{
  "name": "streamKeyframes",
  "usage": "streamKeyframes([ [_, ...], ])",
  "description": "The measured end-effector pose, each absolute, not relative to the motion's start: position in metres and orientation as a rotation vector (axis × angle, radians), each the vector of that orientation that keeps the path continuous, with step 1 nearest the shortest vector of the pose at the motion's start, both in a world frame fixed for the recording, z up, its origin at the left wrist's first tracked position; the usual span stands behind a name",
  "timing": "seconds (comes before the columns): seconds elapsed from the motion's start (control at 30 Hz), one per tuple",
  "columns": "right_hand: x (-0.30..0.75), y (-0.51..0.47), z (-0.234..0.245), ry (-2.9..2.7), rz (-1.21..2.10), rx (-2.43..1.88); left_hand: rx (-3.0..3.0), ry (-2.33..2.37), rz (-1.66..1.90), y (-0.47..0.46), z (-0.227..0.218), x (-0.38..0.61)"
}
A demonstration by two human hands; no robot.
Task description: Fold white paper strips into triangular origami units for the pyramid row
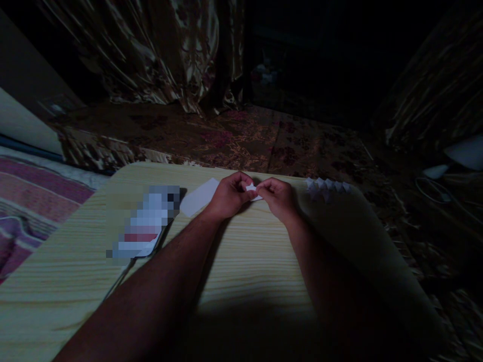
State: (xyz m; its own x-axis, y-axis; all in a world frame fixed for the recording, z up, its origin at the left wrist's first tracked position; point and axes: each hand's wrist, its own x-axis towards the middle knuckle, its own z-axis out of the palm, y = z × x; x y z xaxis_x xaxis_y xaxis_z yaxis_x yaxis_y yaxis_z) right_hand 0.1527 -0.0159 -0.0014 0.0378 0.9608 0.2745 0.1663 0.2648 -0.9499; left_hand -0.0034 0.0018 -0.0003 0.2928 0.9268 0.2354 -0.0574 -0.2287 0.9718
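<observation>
Both hands meet at the far middle of a light wooden table (241, 261). My left hand (231, 195) and my right hand (278, 196) are closed in a pinch on a small folded white paper piece (252, 189) held between their fingertips. Just left of my left hand a flat white paper slip (198, 197) lies on the table. To the right, near the table's far edge, sits a row of several small folded white paper pieces (327, 186).
A phone (145, 226) with a cable lies on the table's left part. A striped pink cloth (33, 201) is at far left. Patterned brown fabric (245, 136) covers the floor beyond the table, and white cables (433, 188) lie at right. The room is dim.
</observation>
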Motion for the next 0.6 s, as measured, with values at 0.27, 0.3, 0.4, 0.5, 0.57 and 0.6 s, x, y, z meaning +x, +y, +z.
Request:
streamKeyframes([
  [0.27, 0.1524, -0.0160, -0.0016, -1.383, 0.852, -1.159, 1.467, 0.831, 1.178, -0.0004, -0.0005, -0.0009],
  [0.3, 0.1523, -0.0160, -0.0013, -1.383, 0.851, -1.160, 1.465, 0.822, 1.183, -0.0006, -0.0003, -0.0007],
  [0.4, 0.1517, -0.0160, -0.0003, -1.387, 0.865, -1.160, 1.460, 0.808, 1.184, -0.0016, 0.0005, 0.0000],
  [0.5, 0.1514, -0.0157, -0.0002, -1.396, 0.876, -1.163, 1.466, 0.811, 1.168, -0.0025, 0.0009, 0.0006],
  [0.57, 0.1516, -0.0154, -0.0009, -1.407, 0.867, -1.166, 1.482, 0.810, 1.161, -0.0030, 0.0008, 0.0007],
  [0.6, 0.1517, -0.0153, -0.0014, -1.415, 0.866, -1.162, 1.492, 0.809, 1.160, -0.0032, 0.0007, 0.0007],
])
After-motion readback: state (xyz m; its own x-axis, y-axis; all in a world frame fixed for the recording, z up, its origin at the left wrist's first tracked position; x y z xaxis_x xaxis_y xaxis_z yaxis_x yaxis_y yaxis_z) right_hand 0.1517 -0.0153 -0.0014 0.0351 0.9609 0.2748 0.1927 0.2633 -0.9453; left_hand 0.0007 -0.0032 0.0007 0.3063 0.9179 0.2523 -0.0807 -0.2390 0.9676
